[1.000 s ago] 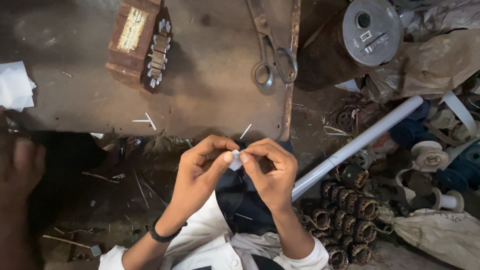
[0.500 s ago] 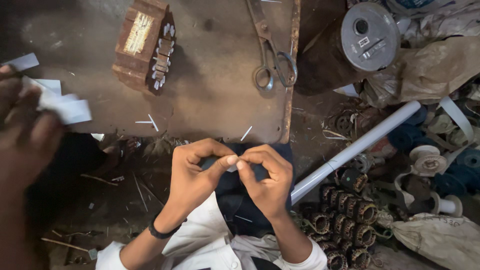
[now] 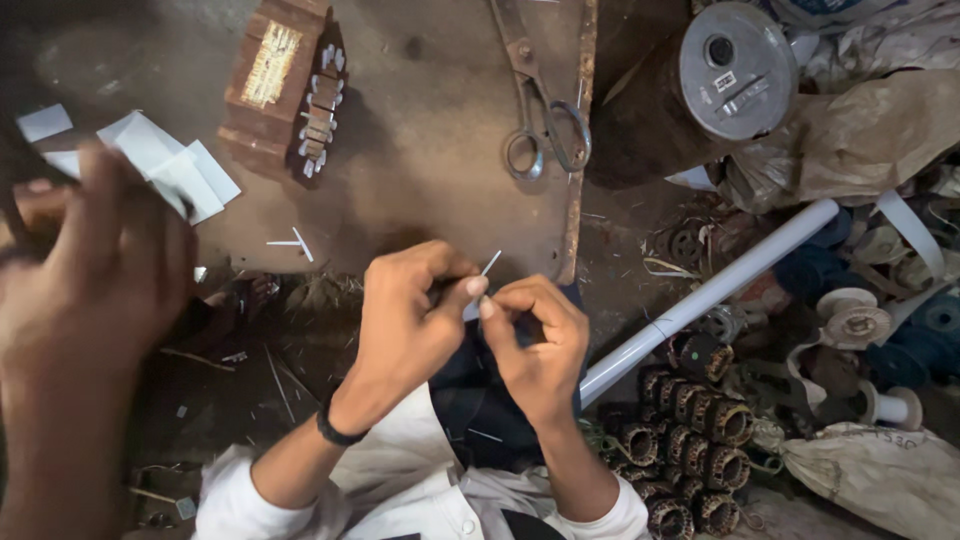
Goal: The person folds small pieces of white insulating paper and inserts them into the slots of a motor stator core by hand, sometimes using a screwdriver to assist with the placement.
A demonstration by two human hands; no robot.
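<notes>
Closest to the camera, the left hand (image 3: 405,315) and the right hand (image 3: 535,345) met above the person's lap, fingertips pressed together on a small white paper strip (image 3: 487,266). Both hands were closed in a pinch on it; only its thin upper end stood out above the fingers, and the rest was hidden, so how far it was folded or rolled I could not tell. The person wore white sleeves and a dark band (image 3: 335,430) on the left wrist.

By my judgement the work on this strip was in the middle, not finished: it was in the fingers, not set down.

A little farther, on the dark worn board (image 3: 440,170), lay two small white slips (image 3: 292,243), loose and apart from the hands. Beyond them stood a brown wound core with white slips in its slots (image 3: 290,85) (some slots seemed already filled), and old scissors (image 3: 540,110) lay unused.

At the left, another person's hand (image 3: 95,290), blurred, held larger white paper pieces (image 3: 165,165).

To the right were a white pipe (image 3: 715,290), a heap of copper coils (image 3: 690,430) and a grey metal spool (image 3: 738,70).
</notes>
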